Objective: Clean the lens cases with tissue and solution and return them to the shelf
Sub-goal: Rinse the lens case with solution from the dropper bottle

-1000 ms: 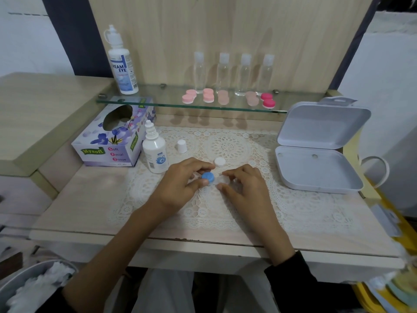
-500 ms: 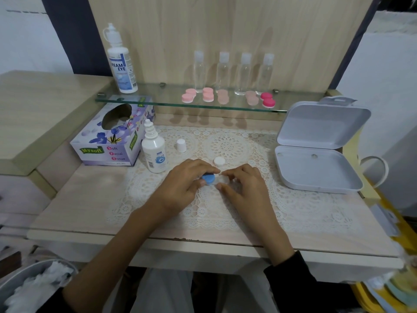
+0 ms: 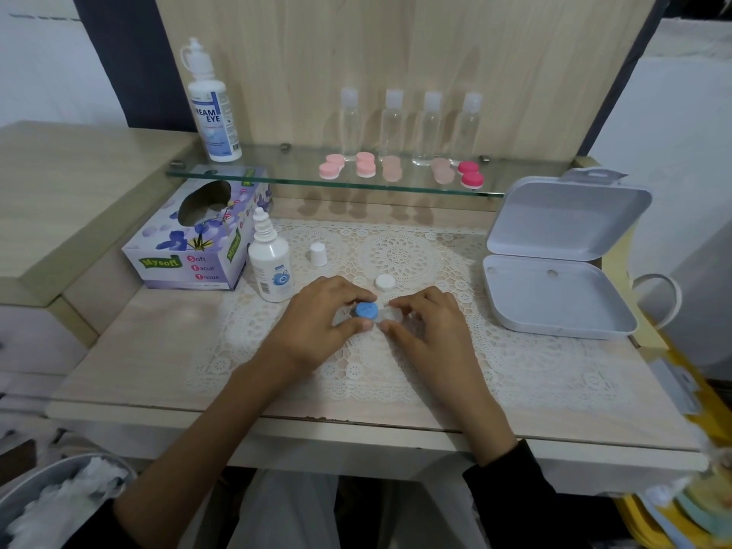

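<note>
Lens case [image 3: 387, 315], centre of the lace mat [image 3: 396, 370] on the worktop [image 3: 158, 350]. My left hand [image 3: 317, 322] pinches its blue cap [image 3: 366, 311] between thumb and fingers. My right hand [image 3: 426, 330] grips the clear body at the other well. A loose white cap [image 3: 385, 282] lies just beside at 1 o'clock, the uncapped solution bottle [image 3: 270, 267] at 10 o'clock with the tissue box [image 3: 194, 243] beyond, and the glass shelf [image 3: 277, 178] holds pink cases [image 3: 356, 168] at 12 o'clock. I judge this to be the cap-twisting step; on or off I cannot tell. Next, the right hand must brace the body against the turn.
</note>
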A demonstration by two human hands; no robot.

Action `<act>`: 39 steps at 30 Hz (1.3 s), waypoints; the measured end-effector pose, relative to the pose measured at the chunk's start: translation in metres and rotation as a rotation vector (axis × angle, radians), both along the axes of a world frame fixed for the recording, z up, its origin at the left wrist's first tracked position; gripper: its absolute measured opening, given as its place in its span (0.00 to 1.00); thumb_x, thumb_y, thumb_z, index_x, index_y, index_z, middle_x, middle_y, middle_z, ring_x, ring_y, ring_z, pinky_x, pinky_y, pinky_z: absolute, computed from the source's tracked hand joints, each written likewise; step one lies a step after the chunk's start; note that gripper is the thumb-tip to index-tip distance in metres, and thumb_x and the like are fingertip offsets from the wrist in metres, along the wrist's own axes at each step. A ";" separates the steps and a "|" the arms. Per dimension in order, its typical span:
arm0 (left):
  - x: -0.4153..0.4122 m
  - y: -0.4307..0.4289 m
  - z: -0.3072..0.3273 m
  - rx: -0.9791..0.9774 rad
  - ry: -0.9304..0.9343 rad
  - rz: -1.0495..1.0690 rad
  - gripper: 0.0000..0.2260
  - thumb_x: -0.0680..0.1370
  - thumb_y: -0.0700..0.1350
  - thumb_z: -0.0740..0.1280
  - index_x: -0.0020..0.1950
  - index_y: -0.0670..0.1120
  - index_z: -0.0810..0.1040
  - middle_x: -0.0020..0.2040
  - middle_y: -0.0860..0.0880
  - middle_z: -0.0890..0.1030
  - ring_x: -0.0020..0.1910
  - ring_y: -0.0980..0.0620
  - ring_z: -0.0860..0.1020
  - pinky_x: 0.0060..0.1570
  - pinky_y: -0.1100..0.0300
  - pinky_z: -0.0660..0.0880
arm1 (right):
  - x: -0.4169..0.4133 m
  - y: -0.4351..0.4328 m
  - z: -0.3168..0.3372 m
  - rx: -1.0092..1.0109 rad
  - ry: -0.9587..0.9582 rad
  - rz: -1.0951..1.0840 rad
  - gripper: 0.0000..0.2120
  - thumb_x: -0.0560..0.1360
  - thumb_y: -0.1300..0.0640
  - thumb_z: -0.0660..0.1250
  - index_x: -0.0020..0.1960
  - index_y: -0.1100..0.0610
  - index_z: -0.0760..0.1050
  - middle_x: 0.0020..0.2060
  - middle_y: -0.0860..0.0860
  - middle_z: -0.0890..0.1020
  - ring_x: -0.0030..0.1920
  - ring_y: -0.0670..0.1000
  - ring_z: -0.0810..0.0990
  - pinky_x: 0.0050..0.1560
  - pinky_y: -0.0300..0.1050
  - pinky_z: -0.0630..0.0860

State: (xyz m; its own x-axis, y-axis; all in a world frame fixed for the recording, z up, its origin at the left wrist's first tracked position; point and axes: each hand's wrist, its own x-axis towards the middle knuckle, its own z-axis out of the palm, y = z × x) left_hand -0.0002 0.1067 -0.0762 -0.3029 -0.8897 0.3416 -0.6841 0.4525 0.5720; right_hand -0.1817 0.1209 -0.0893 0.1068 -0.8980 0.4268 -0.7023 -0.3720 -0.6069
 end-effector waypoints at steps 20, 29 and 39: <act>-0.006 -0.001 -0.002 -0.011 0.027 0.081 0.13 0.71 0.51 0.74 0.54 0.50 0.80 0.50 0.55 0.78 0.51 0.57 0.74 0.54 0.58 0.72 | 0.000 -0.001 -0.002 -0.005 -0.014 0.002 0.13 0.73 0.52 0.72 0.55 0.57 0.81 0.44 0.47 0.75 0.49 0.47 0.70 0.47 0.30 0.63; -0.001 -0.002 -0.005 0.013 0.028 -0.091 0.16 0.70 0.42 0.66 0.56 0.53 0.79 0.54 0.58 0.79 0.56 0.57 0.74 0.58 0.49 0.71 | 0.000 0.000 0.000 0.008 -0.001 0.008 0.11 0.73 0.53 0.71 0.54 0.56 0.81 0.45 0.46 0.74 0.49 0.46 0.68 0.46 0.30 0.62; -0.003 -0.002 -0.005 0.004 -0.003 0.039 0.16 0.71 0.58 0.66 0.54 0.53 0.78 0.50 0.57 0.77 0.51 0.57 0.74 0.55 0.47 0.71 | 0.000 0.000 0.000 0.012 -0.007 0.003 0.12 0.74 0.52 0.71 0.55 0.55 0.81 0.44 0.45 0.74 0.50 0.46 0.69 0.47 0.30 0.63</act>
